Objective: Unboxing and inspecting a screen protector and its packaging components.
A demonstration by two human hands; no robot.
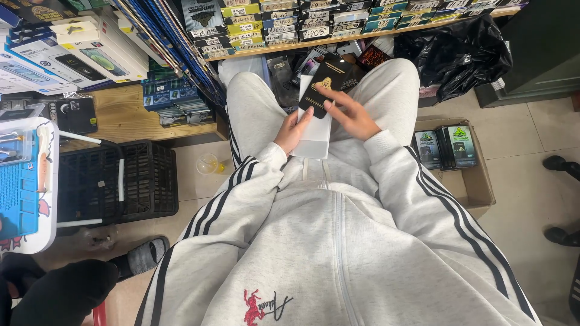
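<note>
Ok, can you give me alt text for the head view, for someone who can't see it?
Seated person in a grey tracksuit holds a white sleeve in the left hand while the right hand rests fingers on a black packet above it. A cardboard box of green-labelled packs sits on the floor to their right, a black crate to their left.
</note>
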